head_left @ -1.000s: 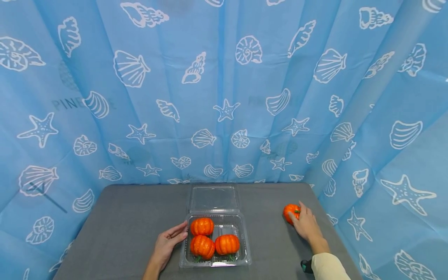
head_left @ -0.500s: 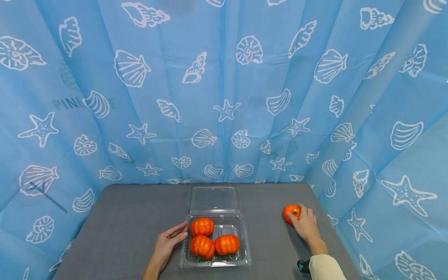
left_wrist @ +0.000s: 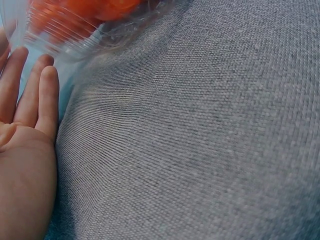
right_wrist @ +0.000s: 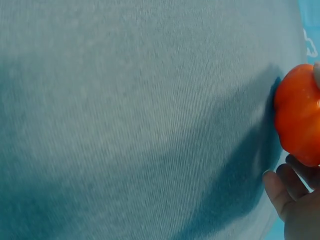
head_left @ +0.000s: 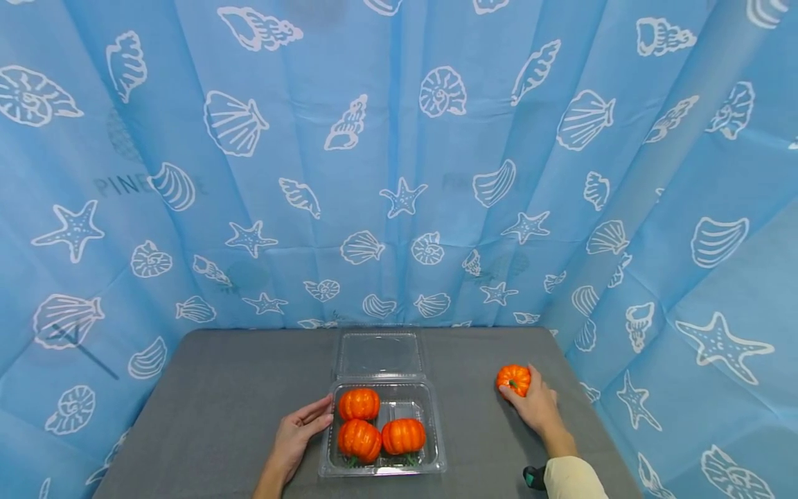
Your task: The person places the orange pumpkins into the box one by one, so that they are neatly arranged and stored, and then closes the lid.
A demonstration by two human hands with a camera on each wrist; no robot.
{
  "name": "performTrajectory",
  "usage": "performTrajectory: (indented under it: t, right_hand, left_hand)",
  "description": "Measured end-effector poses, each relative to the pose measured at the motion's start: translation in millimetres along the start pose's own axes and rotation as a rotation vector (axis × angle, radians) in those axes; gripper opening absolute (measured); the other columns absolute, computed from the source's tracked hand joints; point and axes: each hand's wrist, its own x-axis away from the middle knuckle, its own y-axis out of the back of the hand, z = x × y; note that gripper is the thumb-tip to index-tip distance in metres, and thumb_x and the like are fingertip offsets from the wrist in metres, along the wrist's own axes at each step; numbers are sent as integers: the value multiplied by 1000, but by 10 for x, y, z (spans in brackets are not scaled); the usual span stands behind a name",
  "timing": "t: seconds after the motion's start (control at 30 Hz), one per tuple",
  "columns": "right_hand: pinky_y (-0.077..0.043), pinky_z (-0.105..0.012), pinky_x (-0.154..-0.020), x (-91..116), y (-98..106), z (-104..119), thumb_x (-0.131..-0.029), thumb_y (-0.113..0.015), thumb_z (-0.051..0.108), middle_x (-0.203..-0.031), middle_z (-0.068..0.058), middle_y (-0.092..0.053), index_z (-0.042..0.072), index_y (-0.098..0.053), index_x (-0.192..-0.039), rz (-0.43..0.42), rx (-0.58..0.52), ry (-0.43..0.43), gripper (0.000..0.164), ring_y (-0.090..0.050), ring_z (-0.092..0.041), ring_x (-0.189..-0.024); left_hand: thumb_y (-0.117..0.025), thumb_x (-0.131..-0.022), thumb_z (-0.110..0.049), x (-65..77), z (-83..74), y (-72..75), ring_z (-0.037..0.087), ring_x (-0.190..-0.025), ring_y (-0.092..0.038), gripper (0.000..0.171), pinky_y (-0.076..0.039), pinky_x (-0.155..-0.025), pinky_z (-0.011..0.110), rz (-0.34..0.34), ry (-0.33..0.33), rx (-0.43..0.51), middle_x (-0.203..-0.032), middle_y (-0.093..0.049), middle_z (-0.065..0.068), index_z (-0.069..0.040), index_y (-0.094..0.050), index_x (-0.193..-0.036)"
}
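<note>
A small orange toy pumpkin (head_left: 513,382) with a green stem is at the right of the table. My right hand (head_left: 541,410) holds it from the right side, thumb on the near side and fingers on the far side. In the right wrist view the pumpkin (right_wrist: 299,115) is partly cut off by the frame edge. An open clear plastic clamshell box (head_left: 434,433) stands mid-table with three more pumpkins (head_left: 359,441) inside. My left hand (head_left: 296,436) touches the box's left side with its fingers nearly straight; the left wrist view shows the fingertips against its wall (left_wrist: 60,42).
The box's clear lid (head_left: 380,353) lies folded back behind it. A grey cloth covers the table (head_left: 249,388). Blue curtains (head_left: 399,166) with white shells and starfish hang behind and at the sides. A dark strap piece (head_left: 533,477) sits by the right sleeve.
My right hand and the pumpkin have shifted slightly left, and the pumpkin has turned so its stem faces more toward me. My left hand and the box have stayed put.
</note>
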Motion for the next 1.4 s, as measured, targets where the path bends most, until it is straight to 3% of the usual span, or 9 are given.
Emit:
performTrajectory:
  t: [0.27, 0.47, 0.6, 0.77, 1.0, 1.13, 1.4]
  right_hand:
    - [-43, -67, -104, 36, -47, 120, -96, -65, 50, -137, -39, -38, -3, -15, -159, -10, -92, -3, 96, -50, -53, -120]
    - [-41, -69, -108, 7, -52, 206, -98, -59, 56, -144, -38, -33, -1, -11, -161, -30, -121, -1, 97, -48, -53, -125]
    - [-38, -67, -112, -6, -37, 275, -98, -64, 50, -150, -37, -34, -4, -13, -159, -73, -177, 52, 96, -43, -51, -131]
    - [-47, -63, -103, 9, -15, 391, -95, -71, 43, -140, -33, -42, 4, -25, -157, -109, -184, 121, 86, -51, -47, -121]
    - [-50, -61, -100, 31, 1, 526, -101, -60, 46, -135, -27, -39, 16, -24, -160, -96, -181, 109, 75, -56, -44, -116]
    - [-49, -61, -100, 48, 24, 604, -104, -55, 47, -136, -28, -38, 15, -21, -162, -91, -207, 120, 74, -55, -44, -116]
    - [-40, -67, -112, 77, 89, 768, -107, -48, 47, -153, -29, -32, 11, -11, -164, -40, -252, 154, 77, -46, -46, -132]
  left_hand:
    - [-82, -85, -14, -6, 6, 10, -2, -108, -70, 53, -56, -90, 16, 3, 2, -14, -136, -69, 9, -2, -66, -134]
    - [-82, -85, -15, -1, 1, 13, -1, -108, -70, 52, -56, -90, 16, 8, 2, -8, -136, -68, 10, -3, -67, -134]
    - [-82, -85, -15, 1, -3, 14, -1, -108, -70, 53, -56, -90, 16, 6, 7, -1, -136, -68, 10, -3, -67, -134]
    - [-82, -85, -14, -2, -10, 15, 0, -107, -71, 54, -57, -89, 17, 8, 11, 3, -136, -68, 10, -2, -66, -134]
    - [-82, -85, -12, -2, -13, 12, 0, -107, -71, 53, -57, -89, 17, 7, 10, 5, -135, -69, 10, -1, -66, -135]
    - [-82, -85, -12, -1, -17, 9, -1, -106, -71, 54, -56, -89, 16, 2, 7, -2, -136, -68, 11, 0, -65, -135]
    - [-82, -85, -13, 1, -16, 6, -1, -107, -71, 53, -56, -89, 15, -3, 3, -9, -136, -68, 11, -1, -66, -134]
